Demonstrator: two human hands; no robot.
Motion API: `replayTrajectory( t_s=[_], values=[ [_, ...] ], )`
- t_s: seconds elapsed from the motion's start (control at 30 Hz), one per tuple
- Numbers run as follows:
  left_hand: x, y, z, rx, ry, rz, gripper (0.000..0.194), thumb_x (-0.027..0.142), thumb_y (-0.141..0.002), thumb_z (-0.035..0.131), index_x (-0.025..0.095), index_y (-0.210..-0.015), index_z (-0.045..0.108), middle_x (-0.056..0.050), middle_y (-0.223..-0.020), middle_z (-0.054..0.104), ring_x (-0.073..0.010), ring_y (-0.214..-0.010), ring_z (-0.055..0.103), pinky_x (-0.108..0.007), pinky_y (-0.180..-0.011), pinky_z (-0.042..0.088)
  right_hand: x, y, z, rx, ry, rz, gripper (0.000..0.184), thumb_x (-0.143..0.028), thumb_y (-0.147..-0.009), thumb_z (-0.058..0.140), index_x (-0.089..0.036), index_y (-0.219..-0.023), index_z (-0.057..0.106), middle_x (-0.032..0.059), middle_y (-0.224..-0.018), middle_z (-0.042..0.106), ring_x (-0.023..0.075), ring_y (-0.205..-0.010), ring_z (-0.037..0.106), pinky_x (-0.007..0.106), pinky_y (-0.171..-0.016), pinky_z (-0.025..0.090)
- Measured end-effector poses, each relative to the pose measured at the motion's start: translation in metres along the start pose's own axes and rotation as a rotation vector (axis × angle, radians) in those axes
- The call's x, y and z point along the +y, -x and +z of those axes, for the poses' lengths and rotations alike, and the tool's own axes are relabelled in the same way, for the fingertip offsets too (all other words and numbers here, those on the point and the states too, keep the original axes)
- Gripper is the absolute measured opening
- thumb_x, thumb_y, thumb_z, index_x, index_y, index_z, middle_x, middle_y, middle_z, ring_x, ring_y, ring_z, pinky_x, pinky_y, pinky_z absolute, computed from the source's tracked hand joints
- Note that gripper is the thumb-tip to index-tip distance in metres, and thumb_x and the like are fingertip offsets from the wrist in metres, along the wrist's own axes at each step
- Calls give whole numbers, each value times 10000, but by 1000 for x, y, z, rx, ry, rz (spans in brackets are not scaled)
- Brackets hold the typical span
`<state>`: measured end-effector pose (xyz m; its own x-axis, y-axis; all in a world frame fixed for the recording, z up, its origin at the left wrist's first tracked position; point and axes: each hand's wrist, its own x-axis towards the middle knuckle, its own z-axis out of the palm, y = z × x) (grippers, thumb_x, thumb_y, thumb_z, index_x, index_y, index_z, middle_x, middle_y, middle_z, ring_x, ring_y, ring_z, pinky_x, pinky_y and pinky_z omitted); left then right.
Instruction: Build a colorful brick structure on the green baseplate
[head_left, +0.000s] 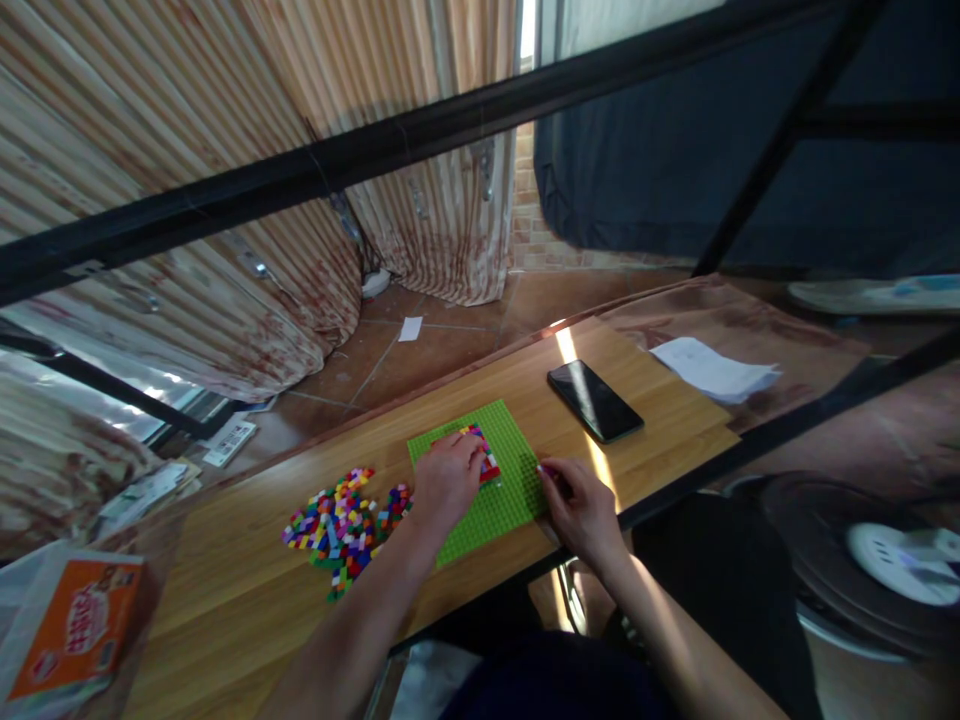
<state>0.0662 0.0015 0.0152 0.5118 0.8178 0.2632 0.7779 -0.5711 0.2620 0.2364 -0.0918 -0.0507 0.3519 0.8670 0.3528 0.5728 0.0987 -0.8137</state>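
Note:
A green studded baseplate [517,440] lies on the wooden table. On its upper part stands a low build of red, yellow, blue and other coloured toy bricks [491,465], partly covered by my left hand [448,478]. The left fingers are curled together and press down at this build; whether a loose brick is between them is hidden. At the right edge of the plate, my right hand [583,505] is closed in a pinch, with a small pale toy brick [539,468] showing at the fingertips. A heap of loose multicoloured bricks [337,525] spreads left of the plate.
A black phone [595,400] lies on the table to the right of the plate. White papers [712,368] rest beyond the table's right end. An orange-labelled box [79,625] is at the lower left. A dark metal bar [420,130] crosses above, before striped curtains.

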Motion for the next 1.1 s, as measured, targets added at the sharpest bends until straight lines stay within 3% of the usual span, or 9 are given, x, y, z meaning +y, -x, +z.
replayTrajectory(
  t_s=[0.33,0.8,1.1],
  values=[
    [6,10,8,95,66,-68,147,150,-864,547,187,-976,636,-43,-926,711,-184,-844,649,-305,-774,494,2,1,2,-4,37,-26,178,-303,-916,492,-213,-966,638,50,-874,651,174,-779,608,296,-692,482],
    [2,19,20,223,-6,91,184,107,-875,530,183,-944,682,-53,-918,688,-187,-888,625,-316,-812,513,1,1,3,-1,78,-51,140,-273,-914,506,-216,-962,624,35,-868,642,166,-777,599,281,-699,469],
    [8,16,22,101,-73,-5,194,141,-907,486,162,-912,678,-74,-919,669,-195,-885,614,-321,-821,510,3,3,4,3,54,-32,170,-295,-912,500,-217,-967,640,40,-873,650,171,-790,608,295,-716,481]
  ],
)
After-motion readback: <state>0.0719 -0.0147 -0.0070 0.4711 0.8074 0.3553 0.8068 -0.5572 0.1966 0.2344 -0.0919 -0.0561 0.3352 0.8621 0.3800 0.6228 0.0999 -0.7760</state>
